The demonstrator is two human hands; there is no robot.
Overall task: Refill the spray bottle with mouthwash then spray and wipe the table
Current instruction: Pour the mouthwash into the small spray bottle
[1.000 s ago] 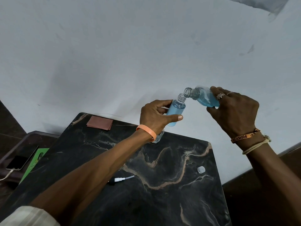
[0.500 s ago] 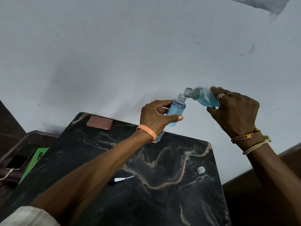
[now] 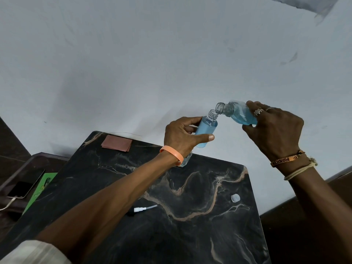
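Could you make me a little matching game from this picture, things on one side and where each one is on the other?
1 spray bottle
2 mouthwash bottle
3 spray pump
4 brown cloth

a on the table, beside the left forearm
b tilted, in the right hand
c table's far left corner
d gripped by the left hand

Pairs: 1-d, 2-b, 3-a, 4-c

A black marble-patterned table (image 3: 190, 235) carries a folded reddish-brown cloth (image 3: 116, 143) at its far left corner. A white spray pump (image 3: 142, 209) with its dip tube lies left of the middle, and a small clear cap (image 3: 235, 197) lies near the right edge. A clear container (image 3: 185, 160), partly hidden, stands at the far edge.
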